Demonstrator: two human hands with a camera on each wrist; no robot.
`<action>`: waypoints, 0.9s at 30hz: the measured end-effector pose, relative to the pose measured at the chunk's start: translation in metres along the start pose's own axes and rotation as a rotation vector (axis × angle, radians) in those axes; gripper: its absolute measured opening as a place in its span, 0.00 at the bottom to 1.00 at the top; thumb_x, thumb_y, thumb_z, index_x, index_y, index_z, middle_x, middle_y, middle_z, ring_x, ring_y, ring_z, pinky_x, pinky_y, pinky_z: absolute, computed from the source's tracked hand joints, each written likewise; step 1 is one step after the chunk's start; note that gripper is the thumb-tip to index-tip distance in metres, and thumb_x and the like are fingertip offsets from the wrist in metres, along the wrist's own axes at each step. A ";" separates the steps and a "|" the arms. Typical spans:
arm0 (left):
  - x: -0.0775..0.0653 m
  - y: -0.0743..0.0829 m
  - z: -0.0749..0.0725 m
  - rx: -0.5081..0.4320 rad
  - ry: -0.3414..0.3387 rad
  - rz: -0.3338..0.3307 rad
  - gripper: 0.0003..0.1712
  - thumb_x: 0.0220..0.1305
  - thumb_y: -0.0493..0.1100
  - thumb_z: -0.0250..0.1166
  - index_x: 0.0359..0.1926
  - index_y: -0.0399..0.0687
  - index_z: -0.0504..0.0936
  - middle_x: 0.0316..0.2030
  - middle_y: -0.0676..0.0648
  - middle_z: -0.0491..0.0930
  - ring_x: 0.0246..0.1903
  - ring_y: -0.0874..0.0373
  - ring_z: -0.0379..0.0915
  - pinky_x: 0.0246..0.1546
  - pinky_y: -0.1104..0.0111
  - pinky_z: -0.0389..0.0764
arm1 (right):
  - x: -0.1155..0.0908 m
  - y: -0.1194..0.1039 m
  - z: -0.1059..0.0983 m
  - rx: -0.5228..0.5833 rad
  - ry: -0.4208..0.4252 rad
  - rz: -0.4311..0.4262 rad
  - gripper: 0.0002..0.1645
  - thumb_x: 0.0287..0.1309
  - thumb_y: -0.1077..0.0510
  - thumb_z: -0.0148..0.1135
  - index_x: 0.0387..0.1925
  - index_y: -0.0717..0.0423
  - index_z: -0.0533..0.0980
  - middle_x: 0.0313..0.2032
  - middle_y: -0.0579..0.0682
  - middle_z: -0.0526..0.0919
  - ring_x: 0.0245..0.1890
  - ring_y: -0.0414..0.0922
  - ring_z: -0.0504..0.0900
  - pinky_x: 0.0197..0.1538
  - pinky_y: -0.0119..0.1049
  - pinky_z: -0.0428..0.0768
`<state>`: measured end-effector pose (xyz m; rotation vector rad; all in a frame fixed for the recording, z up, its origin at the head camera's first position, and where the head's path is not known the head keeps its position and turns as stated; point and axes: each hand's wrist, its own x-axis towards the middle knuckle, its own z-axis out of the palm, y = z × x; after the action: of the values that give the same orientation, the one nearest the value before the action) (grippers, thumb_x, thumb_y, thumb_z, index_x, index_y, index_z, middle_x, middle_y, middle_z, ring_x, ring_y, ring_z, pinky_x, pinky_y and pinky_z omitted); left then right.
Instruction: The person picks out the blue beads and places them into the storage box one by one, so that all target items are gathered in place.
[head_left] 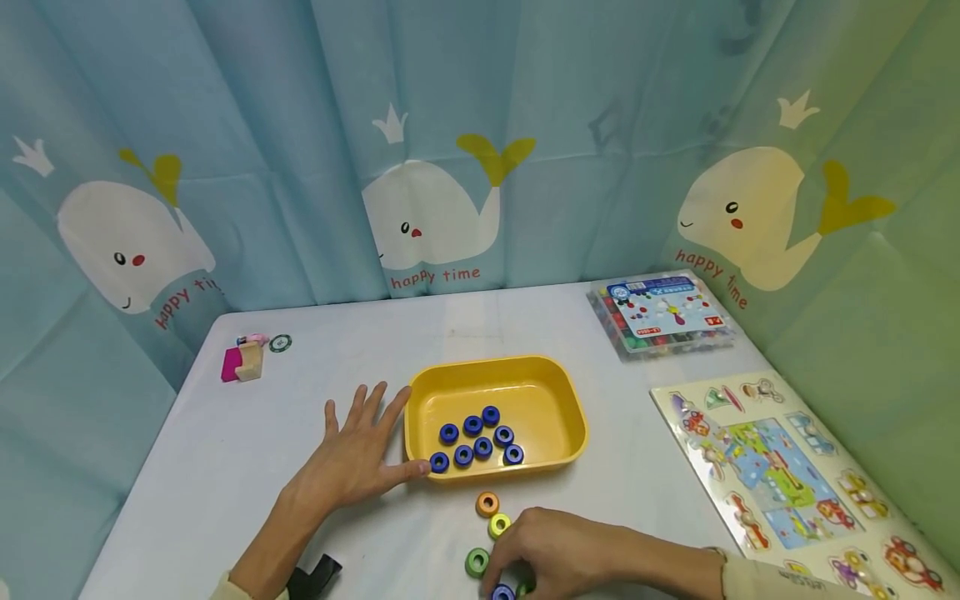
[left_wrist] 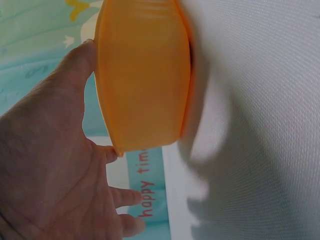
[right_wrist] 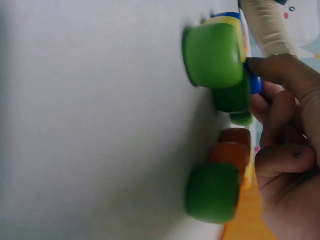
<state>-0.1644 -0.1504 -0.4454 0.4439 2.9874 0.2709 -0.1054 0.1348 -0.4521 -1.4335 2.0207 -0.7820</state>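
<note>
My left hand (head_left: 358, 454) has its fingers spread at the left side of a yellow tray (head_left: 551, 458). Its thumb and index fingertip touch the rim, as the left wrist view shows on the tray's outer wall (left_wrist: 142, 75). Several blue rings (head_left: 483, 448) lie inside the tray, mostly toward its front. In front of it, my right hand (head_left: 558, 550) pinches another blue ring (head_left: 502, 592), also seen as blue ring (right_wrist: 255, 84) at the fingertips. Close by on the table stand an orange ring (head_left: 487, 503), a yellow ring (head_left: 498, 525) and a green ring (head_left: 476, 562).
A clear box of colourful pieces (head_left: 660, 312) stands at the back right, and a picture puzzle board (head_left: 787, 475) lies along the right. Small pink and cream blocks (head_left: 243, 364) sit at the far left beside a round token (head_left: 281, 343). A black object (head_left: 318, 577) lies near my left forearm.
</note>
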 end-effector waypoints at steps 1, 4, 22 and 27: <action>0.000 0.000 0.000 -0.001 -0.001 -0.001 0.60 0.42 0.85 0.46 0.73 0.64 0.44 0.71 0.42 0.44 0.69 0.40 0.34 0.57 0.34 0.30 | -0.001 0.000 -0.002 0.001 0.002 0.000 0.15 0.55 0.44 0.64 0.45 0.35 0.79 0.38 0.20 0.76 0.35 0.21 0.72 0.39 0.18 0.72; 0.001 0.000 0.000 -0.001 -0.003 -0.003 0.61 0.42 0.85 0.47 0.73 0.64 0.44 0.71 0.42 0.44 0.69 0.40 0.34 0.57 0.34 0.30 | -0.003 -0.004 -0.010 0.022 0.016 -0.015 0.15 0.55 0.45 0.64 0.45 0.35 0.78 0.38 0.22 0.76 0.31 0.23 0.71 0.34 0.19 0.73; 0.000 0.000 -0.002 -0.018 -0.009 0.004 0.60 0.42 0.84 0.47 0.73 0.64 0.44 0.71 0.41 0.44 0.69 0.40 0.34 0.57 0.34 0.29 | -0.021 -0.008 -0.098 0.060 0.224 -0.052 0.18 0.50 0.54 0.69 0.45 0.38 0.79 0.38 0.33 0.80 0.24 0.32 0.75 0.22 0.28 0.77; 0.000 0.000 -0.001 -0.023 -0.009 0.008 0.60 0.43 0.84 0.47 0.73 0.64 0.44 0.71 0.41 0.44 0.69 0.40 0.34 0.57 0.35 0.29 | -0.021 0.020 -0.130 0.007 0.300 -0.015 0.18 0.48 0.55 0.70 0.44 0.40 0.80 0.32 0.36 0.81 0.22 0.36 0.75 0.21 0.31 0.77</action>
<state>-0.1646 -0.1508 -0.4445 0.4539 2.9713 0.3032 -0.2039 0.1799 -0.3754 -1.3965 2.2252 -1.0629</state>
